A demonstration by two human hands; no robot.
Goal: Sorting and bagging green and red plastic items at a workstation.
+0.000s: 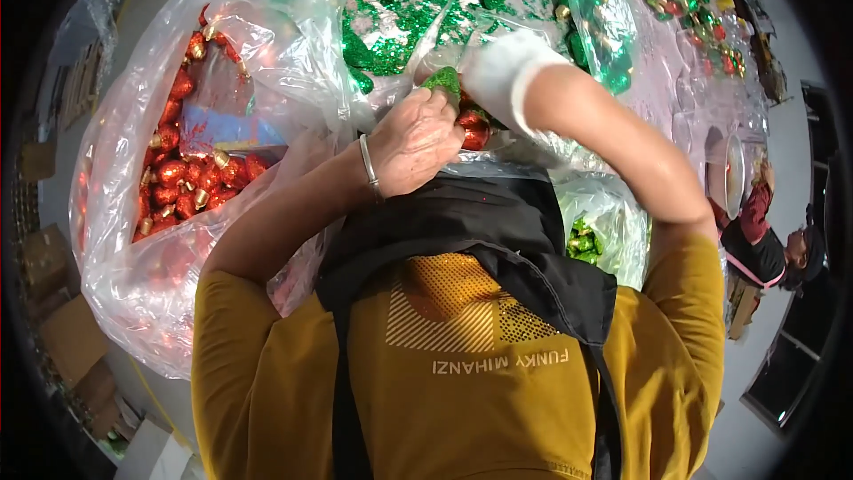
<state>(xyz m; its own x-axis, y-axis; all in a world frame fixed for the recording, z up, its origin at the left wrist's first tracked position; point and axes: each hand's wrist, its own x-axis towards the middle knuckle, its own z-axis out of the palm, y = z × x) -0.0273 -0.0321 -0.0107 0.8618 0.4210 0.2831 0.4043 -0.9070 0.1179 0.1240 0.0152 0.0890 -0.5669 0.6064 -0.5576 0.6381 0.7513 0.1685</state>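
Slippage looks like the likeliest trouble: the bare left hand (416, 138) has its grip closed on a green glittery ornament (442, 82), with just the upper part showing past the fingertips, so a small loss of pressure could let it drop. It sits in front of the black apron (444, 222), at the near edge of the work. The gloved right hand (508, 78) is just to the right and blurred, so whether its grip is open or holding something cannot be told; a bump from it might knock the green piece loose.

Red ornaments (474, 129) lie just right of the left fingers, close enough that a dropped green one could end up among them. Farther left, a clear plastic bag (133, 280) gapes over a heap of red bulbs (191, 178), and a stray piece could be lost in it. Loose green glitter (382, 44) on the far side could cling to the glove and smear onto red surfaces. Slack plastic film (315, 62) bunches beyond the left forearm; its folds might catch the wrist bracelet (368, 164) and drag the bag, spilling the bulbs
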